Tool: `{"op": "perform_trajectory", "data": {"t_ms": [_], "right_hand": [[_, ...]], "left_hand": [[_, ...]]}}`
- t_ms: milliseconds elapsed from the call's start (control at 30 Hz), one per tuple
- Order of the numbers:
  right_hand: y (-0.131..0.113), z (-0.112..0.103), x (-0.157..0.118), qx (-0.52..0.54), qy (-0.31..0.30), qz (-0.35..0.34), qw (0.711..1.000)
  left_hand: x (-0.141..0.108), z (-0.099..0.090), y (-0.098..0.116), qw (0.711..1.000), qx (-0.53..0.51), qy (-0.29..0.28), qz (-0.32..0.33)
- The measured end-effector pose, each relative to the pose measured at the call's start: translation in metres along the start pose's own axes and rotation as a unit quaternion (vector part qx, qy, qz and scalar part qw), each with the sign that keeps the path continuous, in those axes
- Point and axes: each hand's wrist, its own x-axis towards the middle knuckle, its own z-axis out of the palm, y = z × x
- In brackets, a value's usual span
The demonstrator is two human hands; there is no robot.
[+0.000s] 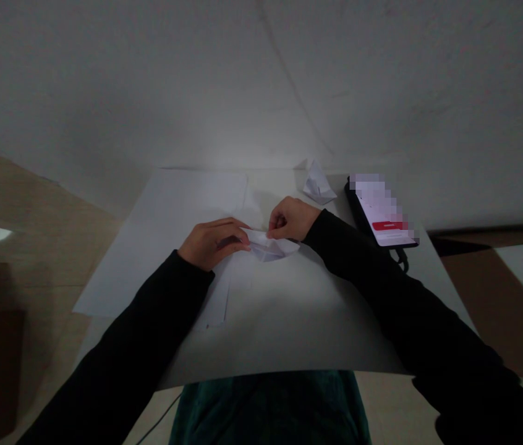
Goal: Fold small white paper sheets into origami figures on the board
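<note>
A folded white paper (271, 246) lies on the white tabletop (280, 334), just in front of me. My left hand (210, 243) is shut over its left end, with the fingers lying along the fold. My right hand (292, 217) pinches its upper edge between fingertips and thumb. Both of my black sleeves run in from the lower corners. Farther back, a small folded paper boat (318, 184) sits near the table's far edge, out of reach of neither hand's fingers touching it.
A large white paper sheet (182, 241) lies under and left of my left hand, with a smaller sheet (217, 303) below it. A smartphone (381, 210) with a lit screen lies at the right. A wall rises behind the table, and a tan floor shows on both sides.
</note>
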Motion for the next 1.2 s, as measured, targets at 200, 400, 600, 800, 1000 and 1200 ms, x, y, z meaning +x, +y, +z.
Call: {"op": "perform_trajectory", "data": {"t_ms": [200,400,600,800,1000,1200], "right_hand": [[0.001,0.002,0.001,0.005,0.003,-0.009,1.0],[0.003,0.005,0.003,-0.007,0.018,-0.021,1.0],[-0.001,0.008,0.002,-0.007,0.023,-0.012,1.0],[-0.013,0.006,-0.008,-0.089,0.079,-0.034,0.992],[-0.035,-0.001,-0.037,-0.191,0.088,-0.09,0.973],[-0.044,0.012,-0.042,-0.229,0.157,-0.028,0.96]], "left_hand": [[0.005,0.0,0.014,0.999,-0.025,0.03,-0.009],[0.027,-0.005,0.022,0.991,0.067,-0.119,-0.004],[0.051,-0.01,0.023,0.969,0.143,-0.192,-0.06],[0.067,-0.001,0.026,0.936,0.252,-0.227,-0.094],[0.066,-0.001,0.053,0.914,0.336,-0.206,-0.097],[0.058,-0.001,0.053,0.924,0.319,-0.187,-0.096]]}}
